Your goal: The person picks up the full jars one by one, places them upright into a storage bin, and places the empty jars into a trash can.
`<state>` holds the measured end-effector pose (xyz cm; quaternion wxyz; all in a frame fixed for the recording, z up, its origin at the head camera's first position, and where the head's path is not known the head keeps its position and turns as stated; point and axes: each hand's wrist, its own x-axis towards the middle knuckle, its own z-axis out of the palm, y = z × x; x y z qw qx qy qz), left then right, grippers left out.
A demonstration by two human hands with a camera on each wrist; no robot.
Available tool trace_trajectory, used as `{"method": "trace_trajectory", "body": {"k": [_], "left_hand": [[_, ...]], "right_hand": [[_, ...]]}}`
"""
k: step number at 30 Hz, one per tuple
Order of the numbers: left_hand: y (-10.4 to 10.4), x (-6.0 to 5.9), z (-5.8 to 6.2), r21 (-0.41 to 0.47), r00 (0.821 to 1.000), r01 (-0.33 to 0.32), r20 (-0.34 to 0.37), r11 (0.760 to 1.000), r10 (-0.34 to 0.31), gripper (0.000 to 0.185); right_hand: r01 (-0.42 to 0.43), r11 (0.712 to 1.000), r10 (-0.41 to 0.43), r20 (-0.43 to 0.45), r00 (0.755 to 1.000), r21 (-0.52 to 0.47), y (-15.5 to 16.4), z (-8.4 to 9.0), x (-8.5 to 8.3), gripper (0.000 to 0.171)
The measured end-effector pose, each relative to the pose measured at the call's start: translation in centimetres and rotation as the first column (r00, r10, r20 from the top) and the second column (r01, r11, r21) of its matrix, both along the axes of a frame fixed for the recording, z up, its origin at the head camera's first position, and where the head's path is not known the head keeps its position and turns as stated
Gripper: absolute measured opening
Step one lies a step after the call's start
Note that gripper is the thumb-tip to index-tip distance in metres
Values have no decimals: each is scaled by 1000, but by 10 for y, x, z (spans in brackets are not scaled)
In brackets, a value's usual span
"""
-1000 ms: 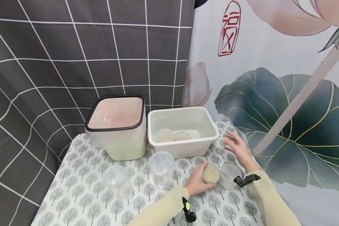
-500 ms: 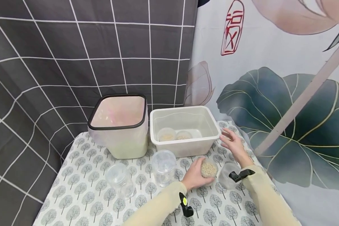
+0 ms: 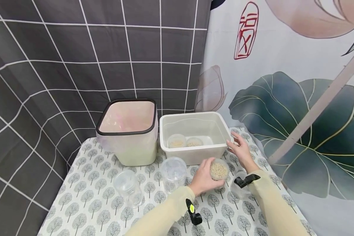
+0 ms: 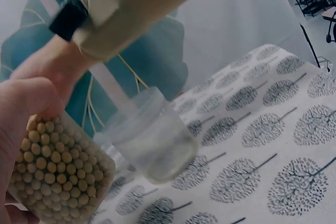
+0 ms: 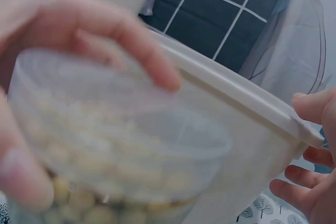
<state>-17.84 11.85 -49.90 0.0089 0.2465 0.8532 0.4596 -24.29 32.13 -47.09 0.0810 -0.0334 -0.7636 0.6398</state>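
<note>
1. The left hand (image 3: 203, 178) curls its fingers round a clear jar of beans (image 3: 219, 169), held tilted above the tree-patterned surface (image 3: 88, 203).
2. Just right of it, an empty clear jar (image 4: 152, 137) stands beneath the right forearm.
3. The right hand (image 3: 240, 151), fingers relaxed and holding nothing, touches the white tub (image 3: 194, 154) at its near right corner.
4. Two bean-filled cups (image 3: 177, 141) sit inside the tub.

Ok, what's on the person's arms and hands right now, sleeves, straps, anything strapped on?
Both arms wear long pale cream sleeves down to the wrists. The left hand and right hand are bare, with no gloves. A black strap sits over the right cuff. On the left forearm a black clip-like mount carries a small yellow-green dot. No cables show.
</note>
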Motion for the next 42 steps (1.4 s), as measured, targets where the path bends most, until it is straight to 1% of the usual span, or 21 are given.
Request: {"method": "trace_trajectory", "body": {"k": [5,11,14,20,23,26,30,34,38,42], "left_hand": [[-4,-1,17,15,999,-11,-36,1000,11,90],[-6,-4,40,23,996,-2,-88,1000,4,89],[-5,-9,52,35,992,2,-123,999,2,89],[-1,-26,73,61,977,30,-214,998,-16,86],[0,-33,81,77,976,24,-219,997,-6,86],[0,-39,89,91,979,7,-204,996,12,86],[3,-48,99,89,979,-11,-203,996,29,86],[8,-59,108,79,978,-21,-206,997,37,85],[12,-70,114,77,979,-52,-191,996,66,83],[13,-79,113,92,984,-80,-152,993,94,84]], "right_hand": [[-9,1000,10,-10,1000,8,-2,-5,-2,56],[-5,1000,5,-10,1000,-2,-1,-8,-1,54],[7,999,-7,-10,1000,33,0,-8,-1,54],[55,991,-52,-25,998,125,3,-9,-4,50],[41,993,-40,-12,999,108,3,-11,-4,49],[29,996,-30,8,1000,82,0,-8,-1,50],[31,999,-32,25,999,43,1,-7,2,53],[39,999,-39,7,999,0,3,-10,-2,52],[29,999,-29,-20,999,-27,-1,-10,-4,50],[30,999,-30,-11,999,-19,-4,-12,-2,52]]}}
